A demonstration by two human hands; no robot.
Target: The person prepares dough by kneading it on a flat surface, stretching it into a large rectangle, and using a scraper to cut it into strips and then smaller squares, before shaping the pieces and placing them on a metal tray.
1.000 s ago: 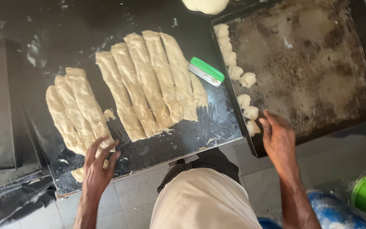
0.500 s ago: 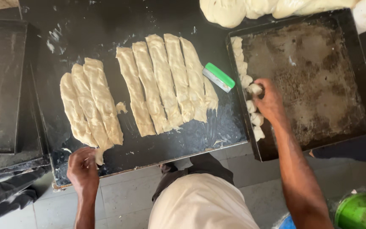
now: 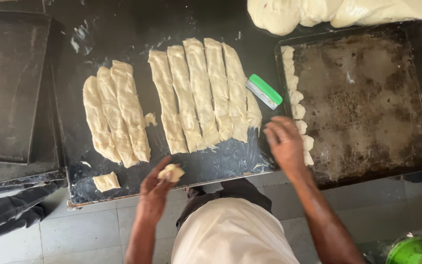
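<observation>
My left hand [image 3: 155, 188] holds a small piece of dough [image 3: 171, 172] over the front edge of the black work surface [image 3: 123, 29]. My right hand [image 3: 285, 142] hovers with fingers apart at the left rim of the dark metal tray [image 3: 367, 102], beside a column of small dough pieces [image 3: 296, 98] lined along that rim. Several long dough strips [image 3: 201, 93] lie side by side in the middle of the surface. Three more strips [image 3: 116, 117] lie to their left. A cut dough piece [image 3: 106, 181] sits near the front left corner.
A green-handled scraper [image 3: 264, 91] lies between the strips and the tray. A large mass of dough [image 3: 328, 12] sits at the back right. Stacked dark trays [image 3: 10, 88] fill the left side. A green container [image 3: 416, 250] stands on the tiled floor.
My left hand has moved right along the front edge and now holds a dough piece. My right hand has left the tray's dough pieces and moved left and down.
</observation>
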